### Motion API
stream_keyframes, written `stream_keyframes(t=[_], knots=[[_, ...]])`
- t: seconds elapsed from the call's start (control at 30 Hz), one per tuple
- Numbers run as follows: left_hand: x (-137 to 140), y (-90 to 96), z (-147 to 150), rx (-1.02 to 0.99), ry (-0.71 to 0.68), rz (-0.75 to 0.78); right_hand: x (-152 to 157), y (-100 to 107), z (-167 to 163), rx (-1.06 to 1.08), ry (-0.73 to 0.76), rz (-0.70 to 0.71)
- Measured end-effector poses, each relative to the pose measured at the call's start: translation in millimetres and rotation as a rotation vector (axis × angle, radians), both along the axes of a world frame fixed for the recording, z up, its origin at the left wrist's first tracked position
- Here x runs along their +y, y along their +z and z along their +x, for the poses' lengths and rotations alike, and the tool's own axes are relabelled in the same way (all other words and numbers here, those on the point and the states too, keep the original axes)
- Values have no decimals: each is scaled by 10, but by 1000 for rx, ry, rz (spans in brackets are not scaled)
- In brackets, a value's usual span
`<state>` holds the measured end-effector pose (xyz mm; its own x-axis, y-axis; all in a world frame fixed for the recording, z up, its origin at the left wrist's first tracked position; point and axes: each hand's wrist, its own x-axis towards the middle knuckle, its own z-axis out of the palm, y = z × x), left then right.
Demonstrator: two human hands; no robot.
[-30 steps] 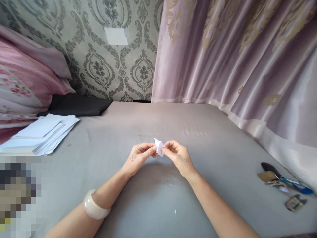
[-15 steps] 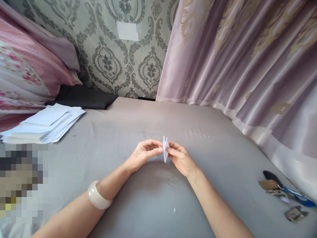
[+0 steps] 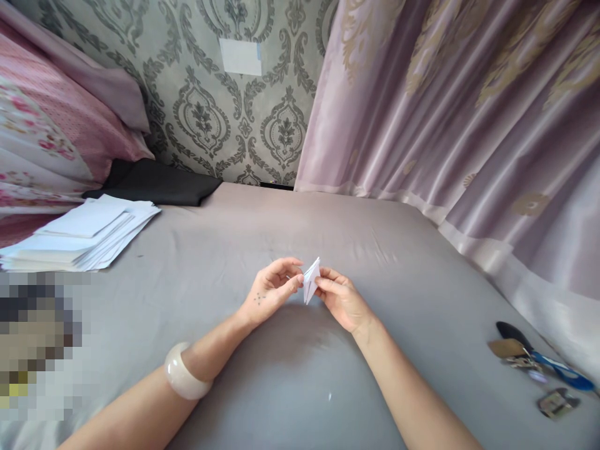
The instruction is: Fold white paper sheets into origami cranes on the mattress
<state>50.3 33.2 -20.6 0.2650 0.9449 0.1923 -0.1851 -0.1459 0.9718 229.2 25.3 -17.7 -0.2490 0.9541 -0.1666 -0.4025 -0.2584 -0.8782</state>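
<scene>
Both hands (image 3: pixel 309 294) have tilted the folded paper (image 3: pixel 311 281), its flaps now parted.

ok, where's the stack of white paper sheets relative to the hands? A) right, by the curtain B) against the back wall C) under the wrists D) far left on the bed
D: the paper stack lies at the left on the grey bed sheet, well apart from both hands pinching the small folded paper.
</scene>
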Motion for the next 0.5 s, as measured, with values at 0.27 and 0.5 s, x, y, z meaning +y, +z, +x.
stream_keyframes(t=[0.27,0.5], knots=[[12,-26,-29,232,97,293,13,-54,-4,-40,-50,-33],[53,-77,-19,205,116,240,0,-76,-10,-146,-79,36]])
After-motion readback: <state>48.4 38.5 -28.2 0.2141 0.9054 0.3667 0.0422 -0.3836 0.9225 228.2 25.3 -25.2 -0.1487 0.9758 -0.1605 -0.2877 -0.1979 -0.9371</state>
